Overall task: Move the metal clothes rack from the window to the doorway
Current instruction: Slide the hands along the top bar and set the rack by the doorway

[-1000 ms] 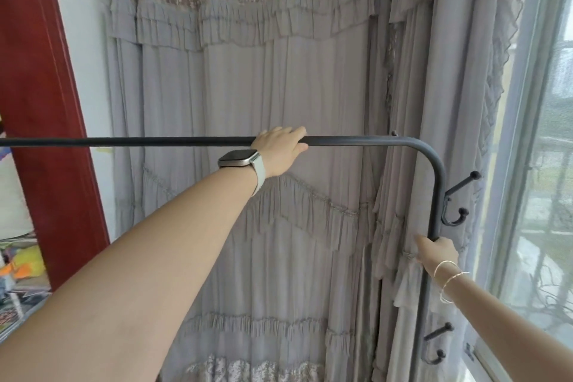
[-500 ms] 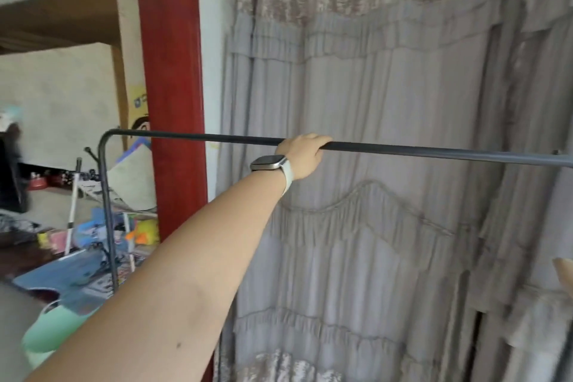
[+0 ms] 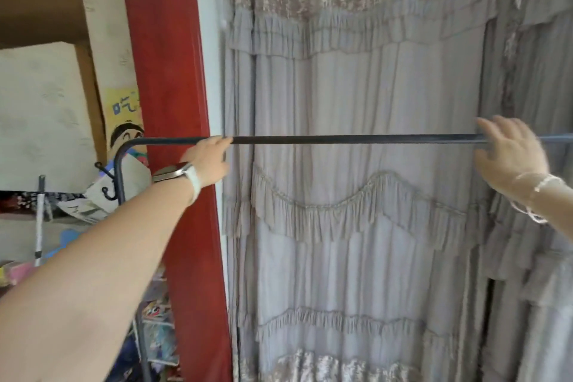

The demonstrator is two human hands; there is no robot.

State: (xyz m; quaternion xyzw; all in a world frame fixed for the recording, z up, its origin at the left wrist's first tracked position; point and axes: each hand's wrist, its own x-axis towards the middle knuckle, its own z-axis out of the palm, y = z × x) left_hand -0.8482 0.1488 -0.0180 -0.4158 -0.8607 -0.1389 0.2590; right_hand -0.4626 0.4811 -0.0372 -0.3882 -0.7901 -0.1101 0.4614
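The metal clothes rack (image 3: 353,139) shows as a dark horizontal top bar across the middle of the view, in front of grey curtains. Its left end bends down into an upright post with small hooks, just past the red door frame. My left hand (image 3: 208,161), with a watch on the wrist, is closed over the bar near the left bend. My right hand (image 3: 508,156), with thin bracelets on the wrist, rests on the bar at the right with its fingers curled over the top. The rack's lower part and right end are out of sight.
A red door frame (image 3: 173,121) stands at the left, right behind the bar. Beyond it lie a room with toys, papers and a white stick (image 3: 38,226) on the floor. Grey frilled curtains (image 3: 356,226) fill the centre and right.
The view has swung left from the window toward the doorway. My left hand now sits closer to the rack's left bend. My right hand has left the right upright post and come up onto the top bar.
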